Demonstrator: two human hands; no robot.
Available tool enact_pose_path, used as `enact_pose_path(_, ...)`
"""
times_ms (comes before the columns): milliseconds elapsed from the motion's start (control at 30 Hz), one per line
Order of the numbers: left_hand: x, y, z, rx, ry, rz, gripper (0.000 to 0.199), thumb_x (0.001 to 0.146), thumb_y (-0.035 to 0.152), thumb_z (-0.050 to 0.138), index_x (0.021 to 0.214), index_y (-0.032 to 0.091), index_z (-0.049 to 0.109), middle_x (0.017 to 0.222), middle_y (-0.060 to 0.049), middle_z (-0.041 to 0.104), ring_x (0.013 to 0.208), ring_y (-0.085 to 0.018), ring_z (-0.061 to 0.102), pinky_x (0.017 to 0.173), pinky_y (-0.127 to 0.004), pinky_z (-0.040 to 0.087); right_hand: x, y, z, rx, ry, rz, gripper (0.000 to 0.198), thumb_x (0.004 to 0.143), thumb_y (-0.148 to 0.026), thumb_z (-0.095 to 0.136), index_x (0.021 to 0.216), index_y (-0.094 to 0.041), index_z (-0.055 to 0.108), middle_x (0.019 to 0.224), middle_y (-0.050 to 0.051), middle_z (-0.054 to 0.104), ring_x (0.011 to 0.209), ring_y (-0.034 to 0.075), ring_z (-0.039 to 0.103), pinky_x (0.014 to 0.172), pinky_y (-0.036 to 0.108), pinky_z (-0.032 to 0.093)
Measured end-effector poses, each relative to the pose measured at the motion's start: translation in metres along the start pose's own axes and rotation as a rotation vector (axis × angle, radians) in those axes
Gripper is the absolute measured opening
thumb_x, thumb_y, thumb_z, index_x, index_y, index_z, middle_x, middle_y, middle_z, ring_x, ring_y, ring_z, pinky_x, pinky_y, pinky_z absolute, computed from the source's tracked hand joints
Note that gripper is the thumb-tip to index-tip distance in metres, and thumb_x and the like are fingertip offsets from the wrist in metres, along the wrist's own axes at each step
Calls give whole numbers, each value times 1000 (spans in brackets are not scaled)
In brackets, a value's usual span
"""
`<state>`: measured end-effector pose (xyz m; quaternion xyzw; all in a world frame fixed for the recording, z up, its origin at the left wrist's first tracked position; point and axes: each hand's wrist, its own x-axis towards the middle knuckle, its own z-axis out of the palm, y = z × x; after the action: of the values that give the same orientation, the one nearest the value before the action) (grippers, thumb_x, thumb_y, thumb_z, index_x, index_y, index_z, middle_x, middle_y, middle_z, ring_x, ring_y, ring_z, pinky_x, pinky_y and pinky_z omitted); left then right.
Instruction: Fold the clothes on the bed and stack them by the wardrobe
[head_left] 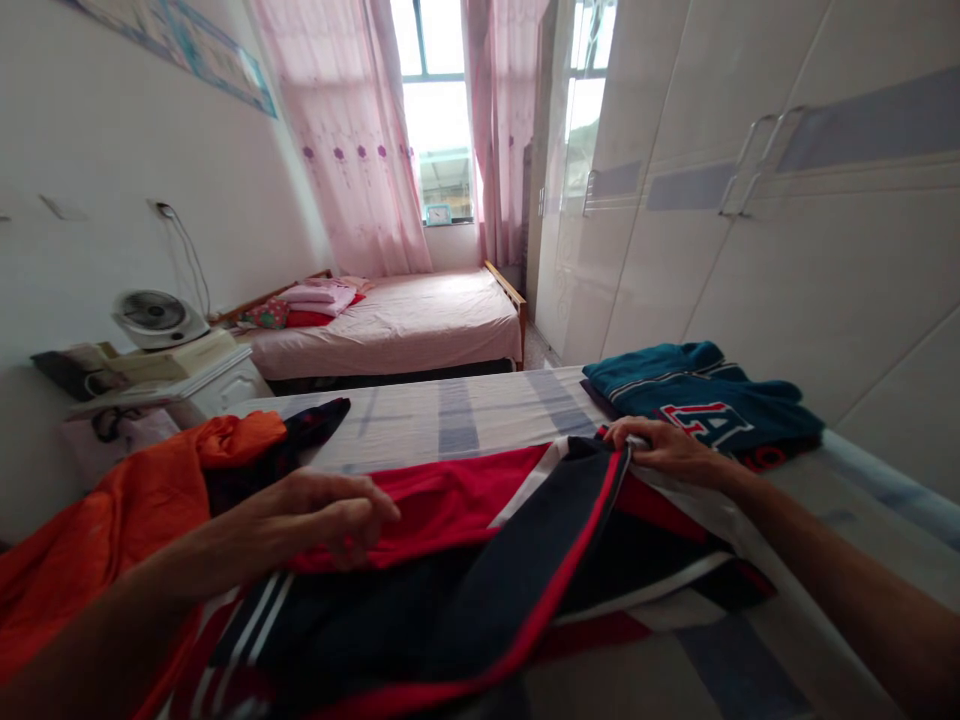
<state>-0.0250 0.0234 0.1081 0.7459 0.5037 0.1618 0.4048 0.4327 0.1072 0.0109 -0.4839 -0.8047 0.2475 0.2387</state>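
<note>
A navy and red jacket (pixel 450 610) with white stripes lies spread on the bed in front of me. My right hand (pixel 660 445) is closed on its far right part, pinching the dark fabric beside the red-edged border. Over the jacket's left side is my left hand (pixel 330 515), its fingers loosely bent and apart, holding nothing that I can see. Whether its fingertips touch the red cloth I cannot tell. Beyond my right hand rests a stack of folded clothes, topped by a teal garment (pixel 697 385) with large letters.
Orange clothing (pixel 150 490) is heaped at the left, against a dark garment (pixel 322 425). A striped sheet (pixel 405 410) covers the bed. Farther off stand a second bed (pixel 420 320), a fan (pixel 154 315) on a cabinet, and white wardrobes (pixel 675 250) along the right.
</note>
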Motion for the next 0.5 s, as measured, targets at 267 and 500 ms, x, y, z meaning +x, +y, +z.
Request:
enact_pose_path(267, 135, 17, 93, 409, -35, 543, 40, 94, 24, 30, 125, 21, 55, 129, -6, 55, 117, -17, 51, 103, -29, 35, -7, -2, 34, -553, 237, -258, 39, 81, -9, 44, 112, -25, 62, 121, 4, 62, 125, 23, 45, 101, 42, 36)
enact_pose_path(500, 198, -16, 152, 600, -118, 422, 55, 95, 46, 19, 144, 24, 26, 153, -4, 25, 142, -25, 11, 114, -45, 12, -27, 19, 17, -674, 299, -144, 33, 82, -11, 41, 100, -23, 66, 111, 4, 68, 120, 24, 51, 100, 45, 34)
